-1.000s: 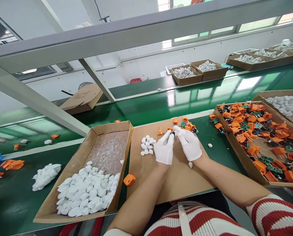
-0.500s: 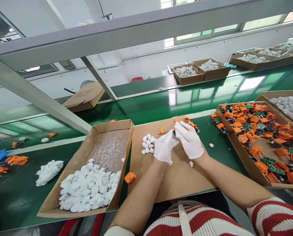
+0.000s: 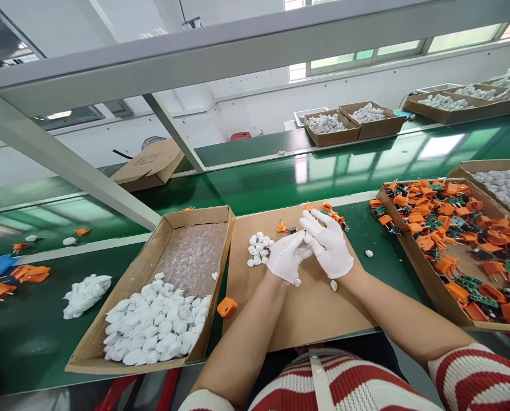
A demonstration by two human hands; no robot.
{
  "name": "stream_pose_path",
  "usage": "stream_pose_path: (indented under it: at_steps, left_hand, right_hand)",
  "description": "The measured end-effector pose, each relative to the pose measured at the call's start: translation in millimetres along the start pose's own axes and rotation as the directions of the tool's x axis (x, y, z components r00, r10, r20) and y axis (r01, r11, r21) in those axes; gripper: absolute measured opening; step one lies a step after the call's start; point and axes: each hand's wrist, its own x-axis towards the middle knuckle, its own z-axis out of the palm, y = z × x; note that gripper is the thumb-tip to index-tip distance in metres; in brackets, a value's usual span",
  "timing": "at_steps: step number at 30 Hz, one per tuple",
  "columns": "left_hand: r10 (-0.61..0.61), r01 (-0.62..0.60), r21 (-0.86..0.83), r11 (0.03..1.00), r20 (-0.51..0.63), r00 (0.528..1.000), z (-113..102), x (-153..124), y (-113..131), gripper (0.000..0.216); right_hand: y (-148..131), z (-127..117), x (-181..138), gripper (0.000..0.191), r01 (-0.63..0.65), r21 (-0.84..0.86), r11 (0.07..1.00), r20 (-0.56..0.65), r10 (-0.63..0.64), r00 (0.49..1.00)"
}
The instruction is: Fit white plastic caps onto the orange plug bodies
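A seated worker in a red-and-white striped top is bringing both white-gloved hands together over a flat sheet of brown cardboard (image 3: 306, 311) lying on a green workbench (image 3: 45, 337). The left hand (image 3: 286, 258) is curling its fingers inward, and the right hand (image 3: 330, 244) is folding over it from the far side, the fingertips of the two meeting; whatever small piece is being pressed between the gloves is hiding from the camera, so what they are gripping cannot be told.

Just beside the left hand, a small cluster of white rounded plastic caps (image 3: 258, 249) is sitting on the cardboard, and one loose white cap (image 3: 333, 285) is lying at the right wrist. Beyond the fingertips, a scatter of small orange plastic plug pieces with green circuit boards (image 3: 332, 216) is resting at the sheet's far edge.

To the left, a shallow brown cardboard tray (image 3: 182, 220) is holding a heap of white oval shells (image 3: 154, 328) at its near end, with a single orange plastic block (image 3: 226, 307) lying between tray and sheet. To the right, a large brown cardboard box (image 3: 426, 288) is brimming with orange plug parts and green boards (image 3: 452, 234). A glossy green conveyor belt (image 3: 280, 180) is running across behind the bench.
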Motion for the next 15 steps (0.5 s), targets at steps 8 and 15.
stream_pose_path:
  at_steps: [8,15]
  left_hand:
    - [-0.029,0.035,-0.066,0.997,0.08,0.996,7.6,-1.6,0.8,0.029]
    - [-0.052,0.063,-0.079,0.995,0.136,0.989,5.3,-3.1,3.4,0.034]
  right_hand:
    - [-14.0,-6.6,-2.4,0.049,-0.129,0.2,0.971,0.005,0.13,0.991]
    - [-13.8,-2.3,-4.1,0.042,-0.103,0.19,0.976,0.002,0.105,0.995]
